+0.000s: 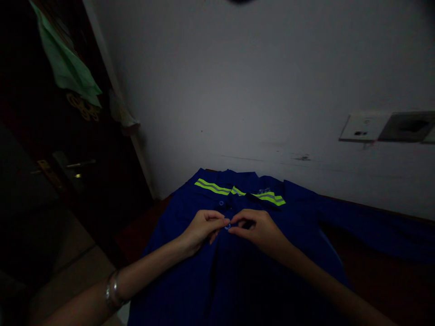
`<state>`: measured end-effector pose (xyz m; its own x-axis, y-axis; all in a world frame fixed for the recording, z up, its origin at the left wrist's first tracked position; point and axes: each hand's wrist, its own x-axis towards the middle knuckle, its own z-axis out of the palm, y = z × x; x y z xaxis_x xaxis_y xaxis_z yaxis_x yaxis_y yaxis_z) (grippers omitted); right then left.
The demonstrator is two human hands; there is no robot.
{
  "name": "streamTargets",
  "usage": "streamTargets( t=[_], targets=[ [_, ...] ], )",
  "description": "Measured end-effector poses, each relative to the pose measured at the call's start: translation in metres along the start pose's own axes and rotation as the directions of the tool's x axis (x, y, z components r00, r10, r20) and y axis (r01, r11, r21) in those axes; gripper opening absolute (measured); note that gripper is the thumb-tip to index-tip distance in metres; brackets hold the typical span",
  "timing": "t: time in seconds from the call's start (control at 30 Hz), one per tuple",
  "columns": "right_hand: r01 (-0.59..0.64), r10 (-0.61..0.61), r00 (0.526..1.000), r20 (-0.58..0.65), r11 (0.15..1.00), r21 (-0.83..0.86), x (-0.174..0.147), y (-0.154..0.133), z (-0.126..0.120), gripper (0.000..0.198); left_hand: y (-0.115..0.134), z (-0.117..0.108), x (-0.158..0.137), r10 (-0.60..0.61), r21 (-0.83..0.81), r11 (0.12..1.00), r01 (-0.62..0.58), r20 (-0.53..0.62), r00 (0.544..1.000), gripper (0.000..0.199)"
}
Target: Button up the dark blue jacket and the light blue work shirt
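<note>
Meeting at the front of a dark blue jacket (185, 233), the fingertips of both hands closed in on a pale round button (227, 227). It lay between them, just right of the left hand's (203, 227) thumb tip and just left of the right hand's (256, 227) finger and thumb, so neither hand was clearly nearer. The left thumb and forefinger looked pressed together on the jacket's front edge; the right pair curved in with tips slightly parted, and whether they pinched cloth or button rim I could not tell in the dim light. The front opening ran lengthwise between the forearms, with another button (221, 203) farther up, toward the yellow-green reflective stripe (212, 187).
</note>
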<state>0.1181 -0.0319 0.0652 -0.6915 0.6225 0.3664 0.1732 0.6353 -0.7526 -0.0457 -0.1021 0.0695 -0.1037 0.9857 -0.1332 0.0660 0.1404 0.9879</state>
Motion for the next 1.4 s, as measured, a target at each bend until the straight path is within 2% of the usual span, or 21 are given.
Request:
streamTargets(
  t=[0.23, 0.37, 0.5, 0.63, 0.67, 0.73, 0.8, 0.87, 1.0, 1.07, 1.2, 1.4],
  targets=[
    [-0.010, 0.006, 0.999, -0.032, 0.994, -0.110, 0.004, -0.002, 0.008, 0.018, 0.000, -0.002, -0.002, -0.026, -0.057, 0.998, 0.025, -0.026, 0.999, 0.026],
    [-0.015, 0.012, 1.000, -0.027, 0.993, -0.115, 0.007, -0.001, 0.011, 0.015, -0.003, -0.003, -0.002, -0.024, -0.058, 0.998, 0.022, -0.026, 0.999, 0.023],
    [-0.090, 0.090, 0.996, 0.009, 0.996, 0.022, 0.010, 0.003, 0.013, 0.012, -0.001, -0.007, 0.001, -0.001, 0.026, 1.000, 0.002, -0.034, 0.999, 0.027],
    [-0.267, 0.243, 0.962, 0.128, 0.938, 0.223, 0.014, 0.006, 0.013, 0.018, 0.011, -0.016, -0.001, 0.179, 0.230, 0.963, -0.142, -0.152, 0.972, 0.027],
    [-0.300, 0.268, 0.951, 0.153, 0.919, 0.256, 0.015, 0.006, 0.013, 0.019, 0.014, -0.018, -0.004, 0.222, 0.287, 0.942, -0.174, -0.143, 0.964, 0.026],
    [-0.336, 0.292, 0.939, 0.182, 0.894, 0.298, 0.016, 0.006, 0.012, 0.020, 0.018, -0.020, -0.013, 0.226, 0.384, 0.901, -0.203, -0.016, 0.974, 0.025],
    [-0.351, 0.304, 0.934, 0.190, 0.880, 0.320, 0.017, 0.007, 0.012, 0.021, 0.018, -0.019, -0.024, 0.146, 0.467, 0.859, -0.211, 0.173, 0.974, 0.023],
    [-0.357, 0.311, 0.932, 0.186, 0.871, 0.336, 0.017, 0.007, 0.011, 0.023, 0.014, -0.017, -0.031, 0.083, 0.549, 0.807, -0.218, 0.260, 0.962, 0.020],
    [-0.384, 0.328, 0.921, 0.208, 0.855, 0.350, 0.018, 0.012, 0.008, 0.029, 0.005, -0.018, -0.031, 0.168, 0.691, 0.681, -0.242, 0.174, 0.970, 0.017],
    [-0.408, 0.348, 0.910, 0.224, 0.841, 0.354, 0.018, 0.014, 0.007, 0.030, 0.002, -0.020, -0.026, 0.213, 0.709, 0.659, -0.251, 0.144, 0.966, 0.018],
    [-0.450, 0.384, 0.891, 0.241, 0.811, 0.373, 0.020, 0.014, 0.005, 0.029, -0.001, -0.019, -0.020, 0.238, 0.657, 0.713, -0.245, 0.102, 0.966, 0.022],
    [-0.496, 0.421, 0.866, 0.269, 0.788, 0.365, 0.020, 0.009, 0.003, 0.025, -0.009, -0.009, -0.012, 0.179, 0.431, 0.888, -0.161, 0.000, 0.984, 0.030]
  ],
)
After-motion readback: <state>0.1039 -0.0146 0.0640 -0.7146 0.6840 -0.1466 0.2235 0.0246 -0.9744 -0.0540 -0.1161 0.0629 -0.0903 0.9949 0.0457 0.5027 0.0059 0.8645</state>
